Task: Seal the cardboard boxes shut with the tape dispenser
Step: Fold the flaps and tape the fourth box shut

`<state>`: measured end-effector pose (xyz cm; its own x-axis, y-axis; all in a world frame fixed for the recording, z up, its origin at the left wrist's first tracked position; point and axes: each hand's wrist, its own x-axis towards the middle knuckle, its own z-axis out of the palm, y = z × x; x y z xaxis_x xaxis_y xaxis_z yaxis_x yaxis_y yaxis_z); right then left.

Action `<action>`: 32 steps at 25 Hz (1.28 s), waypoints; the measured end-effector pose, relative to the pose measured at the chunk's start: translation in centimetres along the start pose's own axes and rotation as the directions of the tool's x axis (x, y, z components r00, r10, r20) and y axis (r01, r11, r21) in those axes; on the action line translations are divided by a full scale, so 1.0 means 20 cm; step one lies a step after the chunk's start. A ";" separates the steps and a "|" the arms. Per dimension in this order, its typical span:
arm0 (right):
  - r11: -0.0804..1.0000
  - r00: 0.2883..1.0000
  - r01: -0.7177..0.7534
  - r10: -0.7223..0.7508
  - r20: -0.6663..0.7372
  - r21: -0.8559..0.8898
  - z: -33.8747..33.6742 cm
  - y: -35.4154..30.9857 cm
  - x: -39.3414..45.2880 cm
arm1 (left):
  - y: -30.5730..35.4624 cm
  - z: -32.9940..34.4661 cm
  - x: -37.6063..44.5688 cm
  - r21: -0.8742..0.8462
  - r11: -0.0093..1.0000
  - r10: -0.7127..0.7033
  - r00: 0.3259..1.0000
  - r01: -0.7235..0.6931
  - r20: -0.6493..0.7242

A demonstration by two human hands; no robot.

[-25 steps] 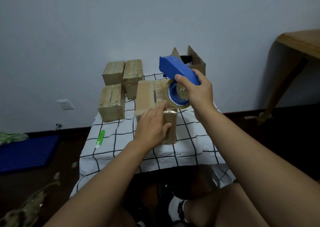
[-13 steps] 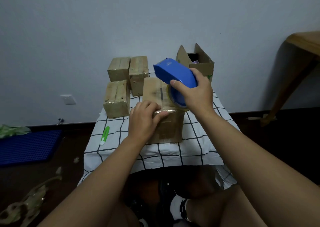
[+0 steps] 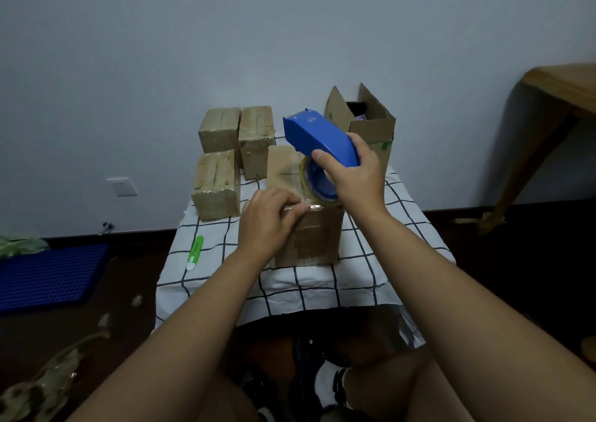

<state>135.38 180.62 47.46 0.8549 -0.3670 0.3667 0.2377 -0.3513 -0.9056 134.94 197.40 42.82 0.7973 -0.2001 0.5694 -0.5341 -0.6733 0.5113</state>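
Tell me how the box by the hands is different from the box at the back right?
The near box has its top closed, with tape going on; the back box stands open, flaps up. The left hand rests on the near box; nobody touches the back box. Green marks show only on the back box. Both are brown cardboard.

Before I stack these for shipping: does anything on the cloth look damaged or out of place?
The open box at the far right stands unsealed, its flaps up and ragged, with green marks on its front. A green cutter lies loose near the cloth's left edge. The three taped boxes look fine.
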 end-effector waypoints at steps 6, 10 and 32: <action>1.000 1.000 -0.007 0.007 0.007 -0.024 0.00 0.00 0.00 | -0.12 -0.05 -0.07 0.046 0.979 0.185 0.965 -0.197 0.187; 1.000 1.000 -0.010 0.010 0.005 -0.018 0.00 0.00 0.01 | -0.12 -0.11 -0.01 -0.287 0.945 -0.089 0.969 0.156 0.232; 0.992 0.998 -0.066 0.065 0.016 0.111 0.14 -0.10 -0.07 | -0.18 -0.15 -0.03 -0.319 0.940 -0.041 0.969 0.119 0.242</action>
<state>134.93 184.19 48.16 0.8757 -0.3754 0.3038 0.2301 -0.2286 -0.9459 135.55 202.08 42.68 0.8628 -0.3385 0.3755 -0.4967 -0.4294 0.7542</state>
